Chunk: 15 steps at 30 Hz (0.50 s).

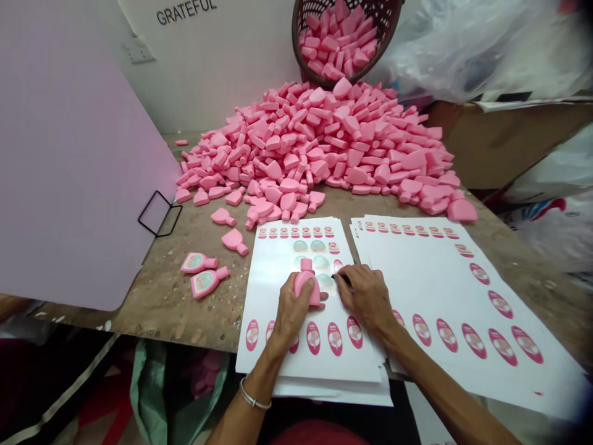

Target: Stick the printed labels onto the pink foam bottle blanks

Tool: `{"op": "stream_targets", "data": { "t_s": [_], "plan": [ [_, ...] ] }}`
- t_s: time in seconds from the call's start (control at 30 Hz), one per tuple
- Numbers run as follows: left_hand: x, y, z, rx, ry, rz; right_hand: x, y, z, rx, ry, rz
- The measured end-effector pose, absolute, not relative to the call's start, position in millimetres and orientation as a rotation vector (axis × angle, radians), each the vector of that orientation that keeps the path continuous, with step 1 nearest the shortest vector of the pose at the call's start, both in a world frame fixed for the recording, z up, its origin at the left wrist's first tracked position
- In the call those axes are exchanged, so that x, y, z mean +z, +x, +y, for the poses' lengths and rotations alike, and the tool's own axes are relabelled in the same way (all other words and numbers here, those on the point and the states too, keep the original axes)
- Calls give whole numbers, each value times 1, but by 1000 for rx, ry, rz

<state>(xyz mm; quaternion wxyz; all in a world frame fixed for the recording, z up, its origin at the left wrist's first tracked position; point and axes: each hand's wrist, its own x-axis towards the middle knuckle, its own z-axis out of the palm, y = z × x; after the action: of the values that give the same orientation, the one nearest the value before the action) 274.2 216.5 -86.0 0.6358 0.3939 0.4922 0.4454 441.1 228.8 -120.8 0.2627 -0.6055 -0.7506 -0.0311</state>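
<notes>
My left hand (296,303) is closed round a small pink bottle (306,285), cap end up, above a sheet of stickers (324,364). Beside it, my right hand (364,295) is closed in a pinch on a small dark pointed tool (334,277), whose kind I cannot make out. The tool's tip is by a pale green sticker (326,283) on the sheet. More green stickers, small pink labels and a bottom row of pink oval stickers (313,338) show on the same sheet. Two bottles with green labels (204,282) lie on the table at left.
A big heap of pink bottles (315,142) covers the back of the table, below a tipped brown basket (296,37) of more bottles. Another sticker sheet (430,278) lies at right. A pale board (83,154) stands at left; a cardboard box (491,142) is at back right.
</notes>
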Motion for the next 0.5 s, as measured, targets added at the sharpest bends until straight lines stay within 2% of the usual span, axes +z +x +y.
{"op": "stream_targets", "data": {
  "t_s": [0.17, 0.33, 0.5],
  "plan": [
    [-90, 274, 218, 1003, 902, 1110, -119, 438, 227, 67, -1574, -2029],
    [-91, 273, 218, 1002, 897, 1099, -122, 439, 228, -124, -1633, -1986],
    [-90, 273, 219, 1006, 894, 1104, -121, 441, 229, -33, -1605, -2002]
  ]
}}
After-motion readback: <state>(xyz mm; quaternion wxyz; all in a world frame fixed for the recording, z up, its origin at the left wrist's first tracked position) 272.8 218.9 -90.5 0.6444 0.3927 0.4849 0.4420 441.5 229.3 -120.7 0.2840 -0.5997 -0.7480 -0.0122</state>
